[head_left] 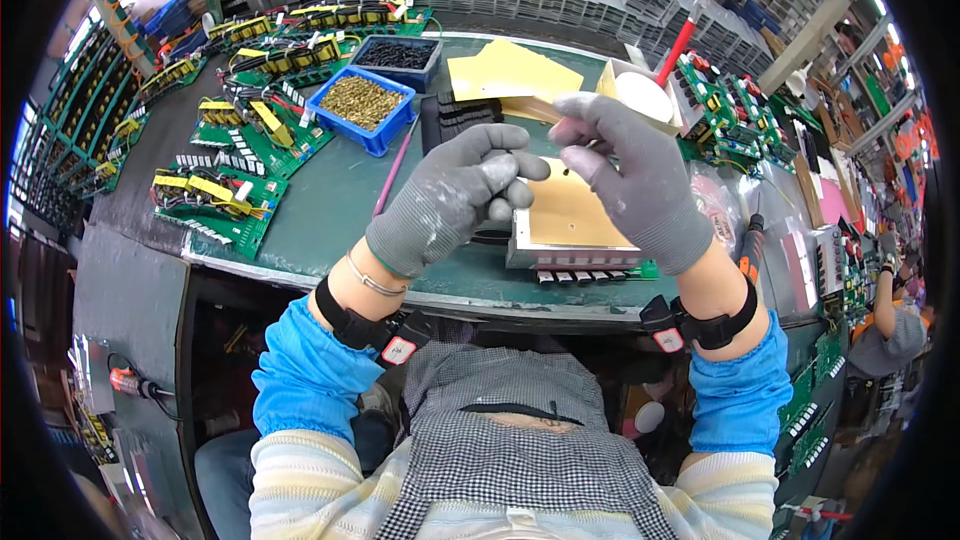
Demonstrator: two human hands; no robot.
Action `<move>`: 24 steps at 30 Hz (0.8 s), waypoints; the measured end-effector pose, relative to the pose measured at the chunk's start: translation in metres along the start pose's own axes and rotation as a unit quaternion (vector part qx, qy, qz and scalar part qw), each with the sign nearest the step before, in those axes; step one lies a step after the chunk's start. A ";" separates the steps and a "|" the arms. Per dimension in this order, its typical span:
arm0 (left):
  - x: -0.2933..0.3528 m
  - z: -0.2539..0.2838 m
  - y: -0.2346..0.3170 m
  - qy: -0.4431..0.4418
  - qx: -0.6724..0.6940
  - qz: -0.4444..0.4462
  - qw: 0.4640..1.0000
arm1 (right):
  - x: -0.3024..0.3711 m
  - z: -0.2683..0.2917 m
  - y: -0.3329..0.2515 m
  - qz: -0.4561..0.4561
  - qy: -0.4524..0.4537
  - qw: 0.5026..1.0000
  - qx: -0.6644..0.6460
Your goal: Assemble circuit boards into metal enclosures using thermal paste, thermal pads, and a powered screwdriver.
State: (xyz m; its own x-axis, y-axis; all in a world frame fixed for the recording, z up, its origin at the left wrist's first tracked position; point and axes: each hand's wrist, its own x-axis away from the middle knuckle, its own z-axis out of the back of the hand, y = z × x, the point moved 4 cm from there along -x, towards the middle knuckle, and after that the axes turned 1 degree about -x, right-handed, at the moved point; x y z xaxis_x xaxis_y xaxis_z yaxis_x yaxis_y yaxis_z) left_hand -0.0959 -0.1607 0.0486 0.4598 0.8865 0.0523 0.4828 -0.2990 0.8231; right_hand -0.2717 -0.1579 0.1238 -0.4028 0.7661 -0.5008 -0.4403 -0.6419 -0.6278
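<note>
Both my hands wear grey work gloves. My left hand (450,195) is curled beside the left edge of a metal-sided box (575,258) with a tan-yellow sheet (580,210) on top. Its fingers are closed, and anything inside them is hidden. Over the sheet's right part hovers my right hand (645,180), fingers bent with a gap between thumb and forefinger, and nothing visible in it. A tiny dark piece shows on or above the sheet near the right thumb. White connectors and a strip of green circuit board stick out under the box's front.
Left on the green bench (345,205) are a blue bin of brass-coloured fasteners (362,102), a bin of black parts (398,55), circuit boards (215,200) and a pink stick (396,172). Yellow sheets (515,70) lie behind. At right are a screwdriver (752,245) and another person (890,325).
</note>
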 end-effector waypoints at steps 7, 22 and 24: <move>0.008 -0.022 0.011 -0.060 -0.174 0.003 0.983 | 0.006 -0.008 -0.003 -0.007 -0.026 0.998 -0.059; -0.010 0.023 -0.006 0.111 0.244 -0.017 0.963 | 0.037 0.047 0.070 -0.165 -0.006 0.981 0.100; -0.010 0.028 -0.008 0.104 0.260 -0.010 0.960 | 0.039 0.041 0.072 -0.145 0.004 0.981 0.132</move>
State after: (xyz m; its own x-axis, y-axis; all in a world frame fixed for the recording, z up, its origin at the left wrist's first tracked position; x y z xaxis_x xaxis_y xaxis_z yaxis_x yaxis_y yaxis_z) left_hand -0.0833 -0.1768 0.0259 0.3141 0.9289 0.1963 0.8217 -0.3695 0.4340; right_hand -0.3525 -0.1754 0.0832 -0.2237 0.9175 -0.3289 -0.7278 -0.3817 -0.5697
